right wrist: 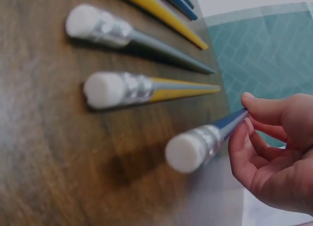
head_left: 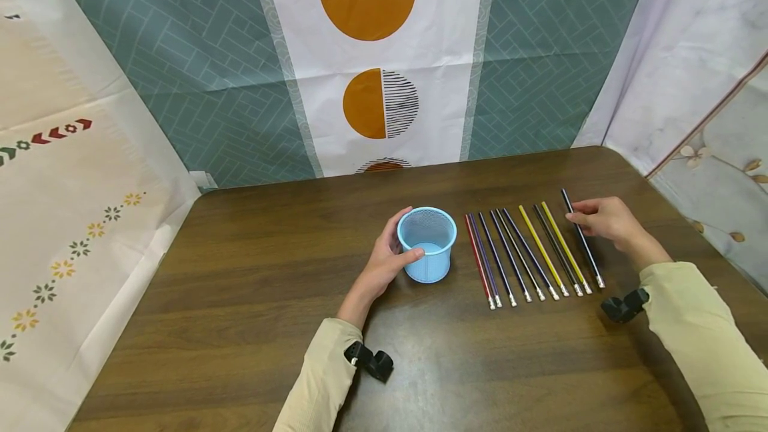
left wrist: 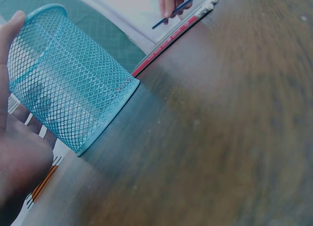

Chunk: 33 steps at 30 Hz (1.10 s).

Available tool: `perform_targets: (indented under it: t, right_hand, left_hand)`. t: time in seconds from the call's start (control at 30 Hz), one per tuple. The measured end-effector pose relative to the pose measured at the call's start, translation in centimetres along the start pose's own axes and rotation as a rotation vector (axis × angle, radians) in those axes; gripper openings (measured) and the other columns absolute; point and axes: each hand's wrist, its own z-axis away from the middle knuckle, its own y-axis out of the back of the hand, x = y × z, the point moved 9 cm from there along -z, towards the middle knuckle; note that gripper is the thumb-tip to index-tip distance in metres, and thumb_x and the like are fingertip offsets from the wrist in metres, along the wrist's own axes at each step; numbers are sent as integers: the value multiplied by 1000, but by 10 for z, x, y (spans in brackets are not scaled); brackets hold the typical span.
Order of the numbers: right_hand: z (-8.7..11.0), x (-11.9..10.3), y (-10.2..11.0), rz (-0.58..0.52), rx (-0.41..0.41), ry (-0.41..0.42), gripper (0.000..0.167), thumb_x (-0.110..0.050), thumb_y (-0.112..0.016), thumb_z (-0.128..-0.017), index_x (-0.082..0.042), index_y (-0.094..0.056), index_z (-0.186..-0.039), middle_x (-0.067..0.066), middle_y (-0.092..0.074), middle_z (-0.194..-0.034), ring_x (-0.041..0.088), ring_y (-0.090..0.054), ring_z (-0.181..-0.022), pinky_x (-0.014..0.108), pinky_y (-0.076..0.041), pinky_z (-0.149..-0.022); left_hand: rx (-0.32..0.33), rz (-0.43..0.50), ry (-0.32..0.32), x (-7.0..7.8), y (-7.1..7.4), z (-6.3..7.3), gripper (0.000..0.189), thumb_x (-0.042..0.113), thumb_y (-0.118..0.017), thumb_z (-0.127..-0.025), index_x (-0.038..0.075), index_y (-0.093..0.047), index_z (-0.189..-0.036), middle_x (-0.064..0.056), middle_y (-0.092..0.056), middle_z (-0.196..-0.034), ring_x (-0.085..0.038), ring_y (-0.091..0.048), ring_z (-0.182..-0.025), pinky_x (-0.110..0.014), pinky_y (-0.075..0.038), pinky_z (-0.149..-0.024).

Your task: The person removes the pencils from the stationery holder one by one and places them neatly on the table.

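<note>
A light blue mesh pencil cup (head_left: pixel 427 265) stands upright near the middle of the table. My left hand (head_left: pixel 387 259) grips it from the left, thumb over the near rim and fingers round the far side. To the right, my right hand (head_left: pixel 606 222) pinches a dark blue pencil (right wrist: pixel 230 124) between thumb and fingers. Its white eraser end points toward me, and in the right wrist view a shadow lies apart from it on the wood. Between the hands lies a row of several pencils, from a red pencil (head_left: pixel 478 259) nearest the cup to a yellow pencil (head_left: pixel 566 245).
The brown wooden table (head_left: pixel 252 325) reaches back to a teal patterned cloth (head_left: pixel 198 85) with a white central panel. Pale printed cloths hang at the left and right sides. Each wrist carries a small black camera (head_left: pixel 369 361).
</note>
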Motion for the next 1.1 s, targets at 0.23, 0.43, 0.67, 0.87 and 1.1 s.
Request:
perform_targets:
  t: [0.23, 0.43, 0.67, 0.87, 1.1]
  right_hand:
    - [-1, 11, -4, -27, -29, -19, 53, -13, -59, -96, 25, -40, -127, 32, -54, -109, 4, -56, -74, 24, -54, -66]
    - [-2, 16, -5, -5, -15, -36, 50, -14, -60, -96, 23, -44, -125, 24, -57, -102, 11, -56, -74, 25, -54, -63]
    - [-2, 18, -5, 5, 7, -50, 48, -14, -62, -95, 22, -47, -122, 13, -60, -92, 10, -54, -69, 25, -52, -60]
    - [-2, 17, -6, 19, 14, -44, 48, -16, -62, -95, 21, -49, -121, 14, -61, -93, 10, -54, -70, 25, -52, -60]
    - [-2, 19, -4, -28, 37, -20, 45, -18, -66, -91, 19, -54, -113, 10, -61, -84, 12, -54, -66, 24, -51, -56]
  left_hand:
    - [3, 0, 2, 1, 0, 1, 79, 8, -74, -81, 6, -33, -148, -19, -43, -140, -32, -41, -126, -46, -25, -109]
    - [1, 3, -6, 2, 0, 1, 78, 7, -74, -81, 5, -33, -148, -19, -43, -140, -33, -41, -126, -47, -25, -109]
    - [0, -6, -7, 2, 0, 1, 79, 6, -74, -82, 3, -31, -148, -19, -43, -141, -32, -41, -126, -47, -26, -108]
    - [1, -9, 2, 2, 0, 1, 80, 5, -74, -81, 2, -30, -148, -19, -43, -141, -32, -42, -126, -47, -27, -108]
    - [1, -3, 0, 1, 0, 1, 79, 3, -72, -82, 2, -30, -149, -20, -43, -141, -33, -41, -126, -48, -26, -108]
